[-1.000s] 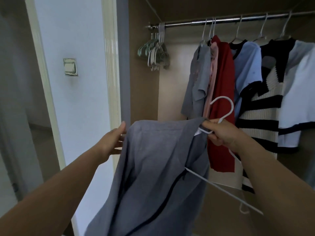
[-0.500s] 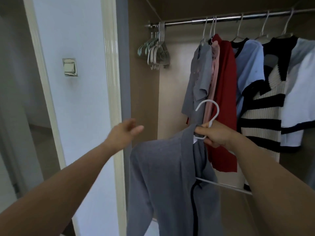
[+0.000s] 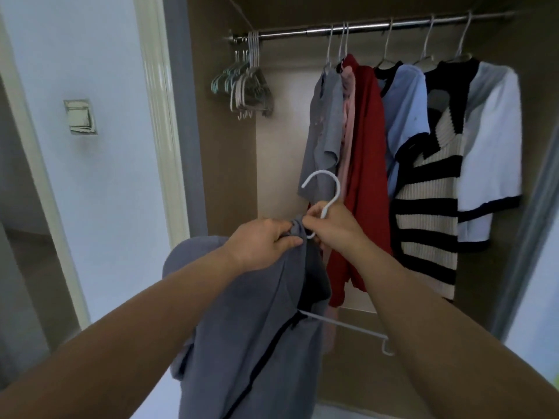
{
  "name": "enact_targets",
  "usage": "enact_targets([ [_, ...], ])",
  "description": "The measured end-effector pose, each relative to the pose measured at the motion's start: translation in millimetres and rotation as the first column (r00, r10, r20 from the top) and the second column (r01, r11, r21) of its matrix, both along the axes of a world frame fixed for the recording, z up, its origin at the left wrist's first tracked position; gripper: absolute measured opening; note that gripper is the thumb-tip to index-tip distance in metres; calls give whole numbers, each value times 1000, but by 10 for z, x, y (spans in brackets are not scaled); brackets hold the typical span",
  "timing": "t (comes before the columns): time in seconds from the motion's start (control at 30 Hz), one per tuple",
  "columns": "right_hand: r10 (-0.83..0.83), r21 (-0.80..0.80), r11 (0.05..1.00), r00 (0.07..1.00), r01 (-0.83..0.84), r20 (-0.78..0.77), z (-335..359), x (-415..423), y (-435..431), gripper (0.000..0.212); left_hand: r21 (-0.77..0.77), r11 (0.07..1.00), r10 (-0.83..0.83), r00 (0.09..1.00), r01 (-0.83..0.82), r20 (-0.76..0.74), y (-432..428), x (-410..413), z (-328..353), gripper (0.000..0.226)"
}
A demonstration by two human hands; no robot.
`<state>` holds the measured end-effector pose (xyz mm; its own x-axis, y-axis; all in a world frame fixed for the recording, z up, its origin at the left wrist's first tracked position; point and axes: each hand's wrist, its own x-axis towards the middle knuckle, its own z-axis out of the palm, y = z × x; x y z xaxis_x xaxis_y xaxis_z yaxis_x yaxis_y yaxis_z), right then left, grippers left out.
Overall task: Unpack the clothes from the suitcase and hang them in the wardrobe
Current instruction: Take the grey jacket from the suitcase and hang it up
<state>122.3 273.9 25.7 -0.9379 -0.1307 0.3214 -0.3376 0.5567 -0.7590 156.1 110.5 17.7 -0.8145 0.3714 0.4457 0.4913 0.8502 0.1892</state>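
Observation:
A grey garment [image 3: 251,337] with a dark zip line hangs from a white hanger [image 3: 328,189] in front of the open wardrobe. My right hand [image 3: 331,226] grips the hanger's neck just below the hook. My left hand [image 3: 266,241] pinches the grey fabric at the top, right beside the right hand. The hanger's lower bar [image 3: 348,326] sticks out to the right of the cloth. The metal rail [image 3: 378,27] runs across the top of the wardrobe, well above the hook. The suitcase is not in view.
Several clothes hang on the rail: a grey top [image 3: 325,131], a red garment [image 3: 367,164], a blue shirt [image 3: 405,116], a striped knit [image 3: 429,213], a white shirt [image 3: 490,140]. Several bare hangers [image 3: 245,83] bunch at the rail's left end. A wall switch [image 3: 80,116] is on the left.
My left hand has come in from the left, where it was open, and taken hold of the grey fabric next to the hanger's neck. The garment hangs more bunched.

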Motion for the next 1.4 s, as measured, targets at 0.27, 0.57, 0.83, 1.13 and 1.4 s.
enact_targets([
  [0.27,-240,-189,966,880,176,-410,-264,145,-176,22,-187,948,213,951,-257,-226,-215,-44,298,31],
  [0.57,208,-159,950,924,-268,-320,-572,257,-842,15,-86,949,263,911,-304,-318,-475,74,698,27],
  [0.83,517,-221,823,851,-524,-93,-806,446,-1068,19,76,931,364,892,-358,-269,-807,202,775,22],
  [1.13,393,639,743,902,-198,-177,-676,148,-348,22,185,934,335,930,-307,-150,-1241,395,566,25],
  [1.4,385,730,678,888,-87,-252,-692,81,40,48,263,901,387,913,-346,-126,-1525,457,439,20],
])
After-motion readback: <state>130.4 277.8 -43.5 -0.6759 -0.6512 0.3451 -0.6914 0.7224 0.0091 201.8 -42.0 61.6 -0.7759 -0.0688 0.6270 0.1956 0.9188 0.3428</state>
